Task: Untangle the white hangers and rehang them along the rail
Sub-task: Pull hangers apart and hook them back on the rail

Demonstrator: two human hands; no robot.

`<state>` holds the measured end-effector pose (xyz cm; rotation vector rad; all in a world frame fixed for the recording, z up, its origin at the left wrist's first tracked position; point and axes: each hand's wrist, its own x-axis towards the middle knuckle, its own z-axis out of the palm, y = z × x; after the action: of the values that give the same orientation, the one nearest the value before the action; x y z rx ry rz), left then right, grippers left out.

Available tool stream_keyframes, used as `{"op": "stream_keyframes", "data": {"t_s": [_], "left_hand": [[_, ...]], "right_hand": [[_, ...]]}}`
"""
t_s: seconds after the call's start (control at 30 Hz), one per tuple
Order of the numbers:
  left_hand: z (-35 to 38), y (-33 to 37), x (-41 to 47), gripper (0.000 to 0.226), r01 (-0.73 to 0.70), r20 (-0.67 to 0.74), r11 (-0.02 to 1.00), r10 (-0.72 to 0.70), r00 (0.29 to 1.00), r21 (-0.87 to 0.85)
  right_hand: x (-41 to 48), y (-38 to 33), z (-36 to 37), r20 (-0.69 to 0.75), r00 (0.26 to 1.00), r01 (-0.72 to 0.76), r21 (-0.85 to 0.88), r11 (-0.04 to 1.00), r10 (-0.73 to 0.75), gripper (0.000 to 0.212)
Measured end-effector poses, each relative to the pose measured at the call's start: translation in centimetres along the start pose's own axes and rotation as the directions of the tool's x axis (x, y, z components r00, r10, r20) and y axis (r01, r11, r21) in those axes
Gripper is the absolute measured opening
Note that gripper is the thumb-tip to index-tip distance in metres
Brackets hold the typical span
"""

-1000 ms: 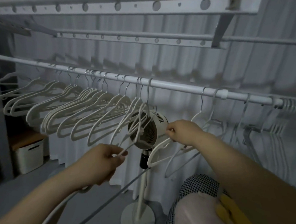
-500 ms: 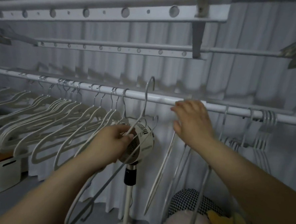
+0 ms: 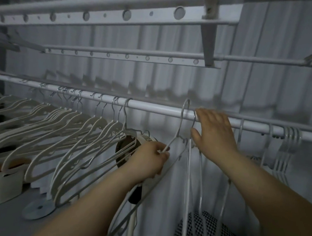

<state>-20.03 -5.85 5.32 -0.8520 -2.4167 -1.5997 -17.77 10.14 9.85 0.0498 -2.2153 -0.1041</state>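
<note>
A white rail runs across the view with a row of white hangers hooked along its left part. My left hand grips the shoulder of one white hanger, whose metal hook reaches up over the rail beside my right hand. My right hand lies with spread fingers against the rail and the neck of a neighbouring hanger that dangles straight down. More thin hangers are bunched on the rail at the far right.
A standing fan sits behind the hangers, its round base on the floor. A white storage box stands low at the left. A perforated upper rack hangs overhead. A checked cloth lies below right.
My left hand has carried its hanger rightward and up until the hook reaches over the rail. My right hand stays at the rail. The view has shifted closer and to the right.
</note>
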Motion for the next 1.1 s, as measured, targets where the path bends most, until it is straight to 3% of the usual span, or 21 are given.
{"op": "stream_keyframes", "data": {"t_s": [0.2,0.33,0.47,0.57,0.67,0.73,0.87,0.97,1.1], "left_hand": [[0.6,-0.5,0.3,0.025,0.079,0.143,0.996,-0.074,0.987,-0.028],[-0.3,-0.9,0.0,0.037,0.022,0.168,0.999,-0.026,0.986,0.026],[-2.4,-1.4,-0.6,0.039,-0.103,0.051,0.977,0.095,0.994,0.189],[-5.4,-2.0,-1.3,0.028,-0.162,-0.149,0.947,0.209,0.967,0.277],[-9.1,-3.9,-1.3,0.025,-0.117,-0.37,0.918,0.267,0.89,0.38],[-11.4,-5.4,-1.4,0.027,-0.023,-0.429,0.896,0.235,0.872,0.444],[-14.1,-8.1,-1.7,0.036,0.112,-0.374,0.817,0.133,0.918,0.566],[-14.8,-9.4,-1.8,0.039,0.104,-0.348,0.799,0.137,0.927,0.592],[-15.1,-10.4,-1.7,0.037,0.078,-0.249,0.693,0.15,0.957,0.716]], "right_hand": [[0.5,-0.6,-0.7,0.04,0.999,-0.025,0.005,1.0,0.024,0.055],[1.0,-1.4,0.1,0.047,0.999,0.004,-0.009,1.0,-0.003,0.052],[2.2,-2.7,0.7,0.061,0.998,-0.019,-0.007,1.0,0.02,0.051],[3.1,-4.2,1.3,0.062,0.998,-0.001,0.0,1.0,0.001,0.051],[4.0,-6.4,1.6,0.058,0.998,0.017,0.027,0.999,-0.019,0.057],[4.7,-8.0,1.8,0.086,0.995,0.042,0.032,0.999,-0.045,0.061],[6.8,-11.2,3.4,0.182,0.975,0.122,0.034,0.992,-0.126,0.05],[8.4,-13.4,5.0,0.244,0.956,0.166,0.006,0.986,-0.163,0.05],[10.4,-15.3,6.8,0.248,0.96,0.137,-0.012,0.99,-0.13,0.048]]}}
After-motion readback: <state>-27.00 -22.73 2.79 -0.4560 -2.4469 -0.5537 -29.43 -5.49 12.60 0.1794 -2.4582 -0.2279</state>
